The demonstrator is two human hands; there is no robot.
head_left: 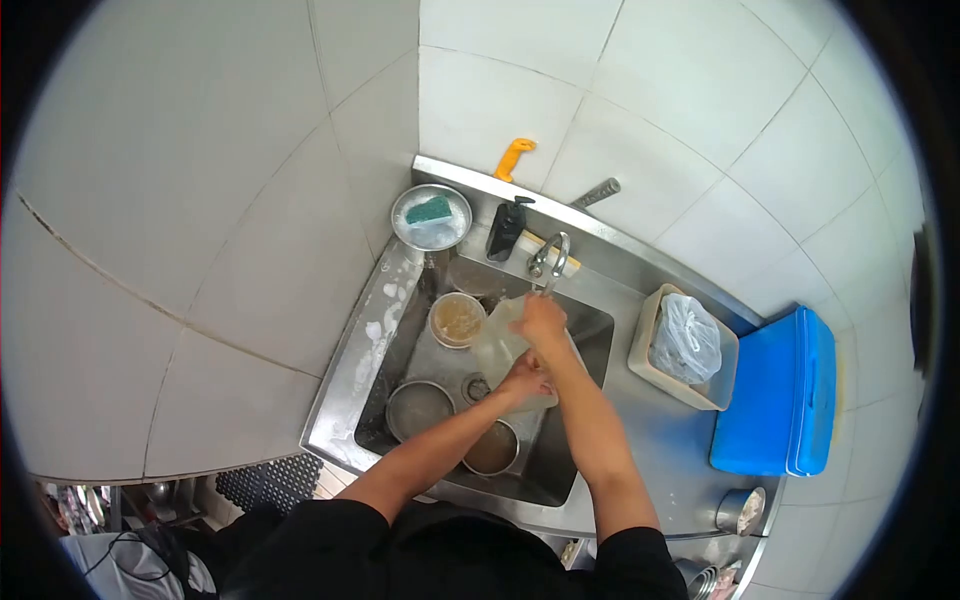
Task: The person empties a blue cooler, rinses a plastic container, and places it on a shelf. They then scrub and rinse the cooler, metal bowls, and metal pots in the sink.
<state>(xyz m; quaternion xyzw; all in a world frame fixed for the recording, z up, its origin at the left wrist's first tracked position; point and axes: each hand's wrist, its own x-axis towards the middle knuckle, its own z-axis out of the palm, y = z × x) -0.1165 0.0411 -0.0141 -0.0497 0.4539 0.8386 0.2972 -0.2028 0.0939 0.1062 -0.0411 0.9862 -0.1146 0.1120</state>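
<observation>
A translucent, pale plastic container [492,345] is tilted inside the steel sink [590,345], below the faucet [552,255]. My left hand [527,378] grips its near edge with bent fingers. My right hand [541,322] closes on its far side, right under the spout, partly hiding the rim. Left of the container stands a round metal bowl [457,320] of cloudy brownish water. Two more round pans, one at the sink's left [420,410] and another [491,448] below my left wrist, rest on the sink bottom near the drain [476,388].
On the back ledge are a metal bowl [402,222] with a green sponge [429,209], a black pump bottle [506,232] and an orange handle [514,158]. To the right stand a beige bin [655,372] holding a plastic bag [687,340], a blue cooler box [765,390] and a metal cup [735,510].
</observation>
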